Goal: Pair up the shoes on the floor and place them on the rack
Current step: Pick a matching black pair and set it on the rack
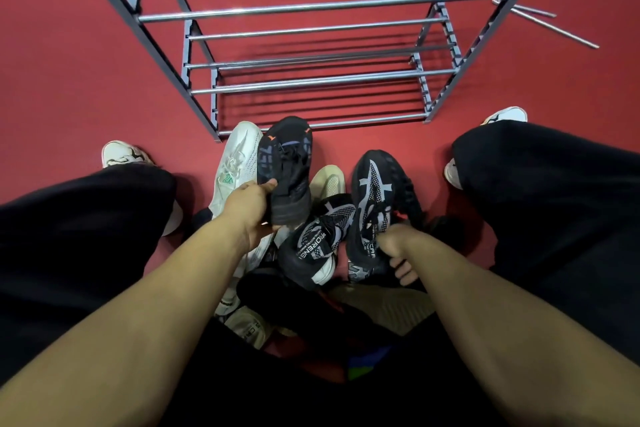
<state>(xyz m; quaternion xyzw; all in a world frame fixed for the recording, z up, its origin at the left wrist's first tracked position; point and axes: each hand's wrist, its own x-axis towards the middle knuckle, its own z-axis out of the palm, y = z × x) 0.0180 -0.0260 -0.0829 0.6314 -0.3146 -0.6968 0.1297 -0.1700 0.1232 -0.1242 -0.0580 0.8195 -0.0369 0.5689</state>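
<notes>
A white mesh sneaker [239,163] lies on the red floor [69,80]. The left hand [251,215] grips a black knit shoe with orange marks [287,166]; the right hand [394,243] clutches a black-and-grey patterned shoe [377,198] — its match [318,239] lies between them, before the bare metal-bar rack [311,45].

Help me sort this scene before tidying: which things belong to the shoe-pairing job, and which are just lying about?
Job:
left hand gripping black shoe with orange marks
right hand gripping black shoe with grey stripes
matching black shoe on the floor
white shoe
rack

Lying about:
loose metal rods beside the rack
</notes>
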